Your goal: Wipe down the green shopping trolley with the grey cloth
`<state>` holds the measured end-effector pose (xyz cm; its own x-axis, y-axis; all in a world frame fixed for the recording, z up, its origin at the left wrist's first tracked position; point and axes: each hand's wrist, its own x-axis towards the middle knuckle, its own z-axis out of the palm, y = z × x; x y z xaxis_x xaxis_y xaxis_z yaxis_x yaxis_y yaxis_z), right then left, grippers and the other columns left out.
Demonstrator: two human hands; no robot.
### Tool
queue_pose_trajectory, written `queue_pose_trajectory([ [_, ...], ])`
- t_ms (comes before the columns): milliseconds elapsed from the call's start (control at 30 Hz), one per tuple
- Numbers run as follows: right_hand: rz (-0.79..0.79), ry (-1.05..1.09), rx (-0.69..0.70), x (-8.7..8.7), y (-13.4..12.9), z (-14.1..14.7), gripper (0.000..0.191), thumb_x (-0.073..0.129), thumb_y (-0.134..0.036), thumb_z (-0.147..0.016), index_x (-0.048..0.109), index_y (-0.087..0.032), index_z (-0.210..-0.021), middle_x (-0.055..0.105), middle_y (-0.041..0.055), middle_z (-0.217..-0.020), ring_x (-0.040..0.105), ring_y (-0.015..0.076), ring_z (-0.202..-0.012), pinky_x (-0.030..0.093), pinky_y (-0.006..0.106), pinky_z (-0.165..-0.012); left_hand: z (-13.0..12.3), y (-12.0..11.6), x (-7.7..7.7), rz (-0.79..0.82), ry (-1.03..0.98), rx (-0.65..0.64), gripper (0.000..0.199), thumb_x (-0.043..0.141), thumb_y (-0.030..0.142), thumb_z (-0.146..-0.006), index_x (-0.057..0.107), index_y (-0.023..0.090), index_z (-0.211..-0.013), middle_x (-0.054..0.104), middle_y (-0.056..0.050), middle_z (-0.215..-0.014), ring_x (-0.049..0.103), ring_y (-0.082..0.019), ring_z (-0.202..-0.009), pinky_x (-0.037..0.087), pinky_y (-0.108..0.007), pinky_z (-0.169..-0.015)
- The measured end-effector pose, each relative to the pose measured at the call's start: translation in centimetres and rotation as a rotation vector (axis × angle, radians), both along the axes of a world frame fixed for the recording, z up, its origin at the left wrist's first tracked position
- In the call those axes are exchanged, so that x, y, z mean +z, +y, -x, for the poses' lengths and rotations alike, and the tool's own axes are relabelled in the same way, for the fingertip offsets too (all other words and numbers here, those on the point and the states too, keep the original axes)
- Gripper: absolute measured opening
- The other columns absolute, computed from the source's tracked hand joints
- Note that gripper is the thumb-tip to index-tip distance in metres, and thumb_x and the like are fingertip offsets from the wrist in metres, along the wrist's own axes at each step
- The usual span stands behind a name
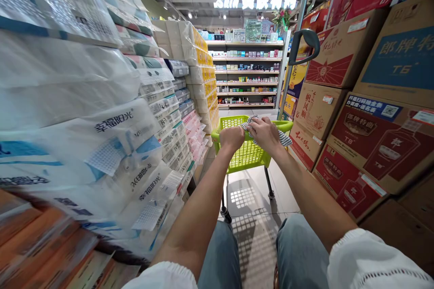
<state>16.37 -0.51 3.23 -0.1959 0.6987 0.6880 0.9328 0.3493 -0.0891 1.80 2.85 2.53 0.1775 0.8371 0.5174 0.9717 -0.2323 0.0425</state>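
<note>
A lime-green shopping cart [249, 156] with a lattice basket stands in front of me on thin dark legs with casters. My left hand [232, 137] is closed in a fist around the left part of its handlebar. Just right of it, my right hand [263, 134] is closed on a grey-and-white striped cloth [285, 139], which lies over the handlebar. One end of the cloth hangs out to the right of that hand, and a bunched part shows between the two hands.
Stacked tissue packs [122, 131] rise close on the left. Liquor cartons [376, 131] are piled on the right, beside a metal pole with a dark handle [307, 47]. The tiled floor [251, 210] leads to product shelves [247, 59] ahead.
</note>
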Motion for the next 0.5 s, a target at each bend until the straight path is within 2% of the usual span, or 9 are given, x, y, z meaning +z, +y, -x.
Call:
queue_pose_trajectory([
  [100,0.023,-0.052,0.041,-0.3,0.5,-1.1,0.045,0.044,-0.049,-0.091,0.059,-0.022,-0.123,0.052,0.0061,-0.136,0.044,0.0257,-0.119,0.037,0.039,-0.098,-0.2,0.0,-0.7,-0.070,-0.001,-0.012,0.055,0.021,0.038,-0.095,0.070,0.016,-0.083,0.071,-0.012,-0.083,0.065,-0.022,-0.075,0.041,-0.031,-0.067],
  [200,0.076,-0.091,0.110,0.2,1.0,-1.5,0.041,0.044,-0.041,-0.092,0.057,-0.021,-0.125,0.057,0.0064,-0.130,0.049,0.0231,-0.115,0.035,0.037,-0.101,0.0,-0.1,-0.8,-0.082,0.005,-0.003,0.058,0.020,0.039,-0.095,0.071,0.015,-0.083,0.071,-0.013,-0.082,0.065,-0.023,-0.074,0.040,-0.032,-0.065],
  [400,0.046,-0.038,0.079,0.4,0.9,2.1,0.038,0.038,-0.038,-0.095,0.059,-0.024,-0.123,0.061,0.0052,-0.124,0.048,0.0229,-0.114,0.038,0.034,-0.097,0.8,0.1,-0.9,-0.065,0.034,-0.003,0.047,0.027,0.034,-0.093,0.070,0.016,-0.087,0.071,-0.013,-0.085,0.065,-0.023,-0.076,0.038,-0.031,-0.064],
  [500,0.046,-0.002,0.059,0.0,0.9,2.1,0.037,0.038,-0.040,-0.095,0.061,-0.027,-0.120,0.062,0.0038,-0.122,0.051,0.0227,-0.111,0.042,0.034,-0.093,1.5,0.1,-1.0,-0.082,0.038,-0.015,0.051,0.024,0.036,-0.095,0.069,0.015,-0.083,0.070,-0.013,-0.084,0.064,-0.022,-0.075,0.038,-0.031,-0.065],
])
